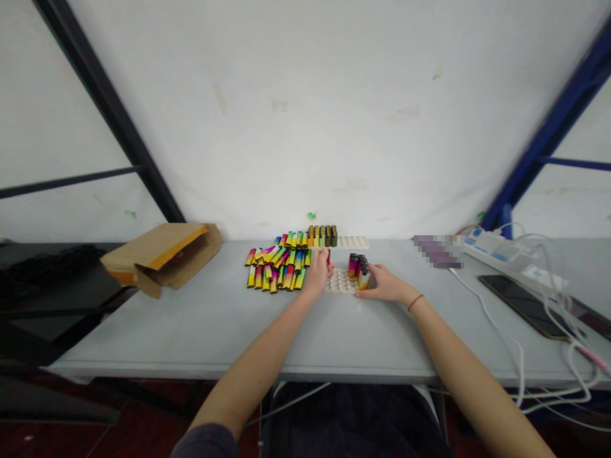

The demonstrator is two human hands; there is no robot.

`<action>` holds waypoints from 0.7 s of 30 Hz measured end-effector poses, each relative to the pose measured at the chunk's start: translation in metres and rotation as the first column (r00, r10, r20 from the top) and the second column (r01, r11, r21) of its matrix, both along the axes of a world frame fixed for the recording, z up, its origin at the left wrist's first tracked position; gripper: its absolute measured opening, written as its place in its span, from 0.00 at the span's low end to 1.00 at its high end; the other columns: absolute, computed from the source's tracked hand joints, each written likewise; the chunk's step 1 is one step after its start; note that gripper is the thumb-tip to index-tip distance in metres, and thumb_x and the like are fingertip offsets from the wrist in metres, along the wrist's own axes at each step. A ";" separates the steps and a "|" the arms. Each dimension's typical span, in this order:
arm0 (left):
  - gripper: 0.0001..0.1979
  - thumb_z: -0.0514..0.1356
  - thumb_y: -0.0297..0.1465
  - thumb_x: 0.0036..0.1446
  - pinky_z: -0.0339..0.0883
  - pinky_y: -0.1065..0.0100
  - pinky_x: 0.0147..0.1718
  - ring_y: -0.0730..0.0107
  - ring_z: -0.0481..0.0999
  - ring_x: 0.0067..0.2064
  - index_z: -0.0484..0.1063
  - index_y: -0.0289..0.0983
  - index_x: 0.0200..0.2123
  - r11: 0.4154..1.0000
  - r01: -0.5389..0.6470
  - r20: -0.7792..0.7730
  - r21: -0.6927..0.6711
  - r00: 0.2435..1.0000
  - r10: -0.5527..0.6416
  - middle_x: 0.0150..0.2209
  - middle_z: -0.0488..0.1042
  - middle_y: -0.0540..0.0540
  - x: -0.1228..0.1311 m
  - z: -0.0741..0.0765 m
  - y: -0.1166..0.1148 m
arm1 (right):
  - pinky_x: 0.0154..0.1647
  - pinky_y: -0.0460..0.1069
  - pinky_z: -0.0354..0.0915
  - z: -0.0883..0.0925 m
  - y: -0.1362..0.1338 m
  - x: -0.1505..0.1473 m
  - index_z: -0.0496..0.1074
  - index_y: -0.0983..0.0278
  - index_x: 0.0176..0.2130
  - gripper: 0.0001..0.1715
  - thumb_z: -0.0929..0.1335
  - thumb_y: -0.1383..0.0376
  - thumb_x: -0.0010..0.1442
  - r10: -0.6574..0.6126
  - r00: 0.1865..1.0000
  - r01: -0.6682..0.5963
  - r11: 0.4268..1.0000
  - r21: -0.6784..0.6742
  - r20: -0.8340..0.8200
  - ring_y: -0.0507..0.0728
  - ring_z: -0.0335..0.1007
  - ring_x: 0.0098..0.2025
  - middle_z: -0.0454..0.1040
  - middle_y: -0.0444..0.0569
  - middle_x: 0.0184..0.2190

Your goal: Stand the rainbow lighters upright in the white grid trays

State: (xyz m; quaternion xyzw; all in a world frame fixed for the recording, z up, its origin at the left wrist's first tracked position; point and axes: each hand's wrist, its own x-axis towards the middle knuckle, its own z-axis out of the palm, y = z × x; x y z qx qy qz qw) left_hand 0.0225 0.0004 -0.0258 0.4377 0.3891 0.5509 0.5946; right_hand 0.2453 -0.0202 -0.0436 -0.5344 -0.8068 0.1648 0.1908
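At the far left, a black metal frame (114, 117) stood in front of the pale wall (305, 95). An open brown paper bag (162, 245) lay on its side on the grey table (205, 337), near the left end. To its right, well apart, a pile of multicoloured lighters (274, 270) lay flat, some overlapping. Behind and to the right of the pile, upright lighters (323, 237) stood in close rows beside the bare holes of the rear tray (354, 242). The left hand (316, 275) was positioned at the right edge of the pile, its fingers folded together and pinching a red lighter (328, 257), only partly visible, over the left side of the front tray (338, 282). Dark-topped lighters (358, 268) stood upright at that tray's right side. The right hand (386, 284) was set against this end, thumb and forefinger parted around it; whether they pressed on the tray or the lighters could not be determined. A thin band (415, 302) encircled the right wrist. Further right lay 1 blurred-out purple item (435, 252), a dark phone (520, 305), white cables (482, 302) and a white power strip (513, 259), beside a blue metal frame (539, 130).
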 end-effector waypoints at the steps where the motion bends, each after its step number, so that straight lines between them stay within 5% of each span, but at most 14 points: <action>1: 0.11 0.55 0.41 0.69 0.59 0.73 0.24 0.74 0.63 0.22 0.64 0.41 0.38 0.993 0.004 -0.133 0.120 0.991 0.012 0.22 0.63 0.57 0.001 -0.003 -0.001 | 0.59 0.64 0.69 0.000 0.000 0.000 0.71 0.70 0.59 0.46 0.78 0.46 0.51 0.000 1.000 0.000 1.000 0.000 0.000 0.73 0.73 0.55 0.79 0.64 0.50; 5: 0.10 0.54 0.39 0.70 0.70 0.60 0.50 0.63 0.76 0.43 0.71 0.40 0.42 0.843 0.159 -0.521 0.514 0.838 0.160 0.37 0.76 0.46 0.004 -0.012 -0.003 | 0.58 0.64 0.69 -0.001 0.001 0.000 0.71 0.69 0.59 0.46 0.78 0.46 0.51 -0.001 1.000 0.001 1.000 0.008 -0.002 0.73 0.74 0.54 0.79 0.63 0.50; 9: 0.14 0.56 0.41 0.70 0.68 0.55 0.59 0.57 0.75 0.53 0.77 0.39 0.46 0.724 0.312 -0.605 0.615 0.776 0.179 0.48 0.78 0.40 0.004 -0.012 -0.002 | 0.55 0.63 0.70 -0.005 0.003 0.001 0.73 0.66 0.56 0.43 0.79 0.46 0.49 0.000 1.000 0.000 1.000 0.026 -0.027 0.71 0.75 0.51 0.80 0.60 0.46; 21: 0.16 0.58 0.34 0.68 0.73 0.59 0.55 0.61 0.78 0.50 0.73 0.39 0.56 0.767 0.401 -0.692 0.500 0.718 0.075 0.52 0.78 0.41 0.001 -0.018 0.001 | 0.52 0.62 0.70 -0.004 0.003 0.000 0.74 0.65 0.54 0.41 0.80 0.48 0.47 0.010 0.998 -0.008 1.000 0.030 -0.062 0.72 0.74 0.51 0.81 0.59 0.45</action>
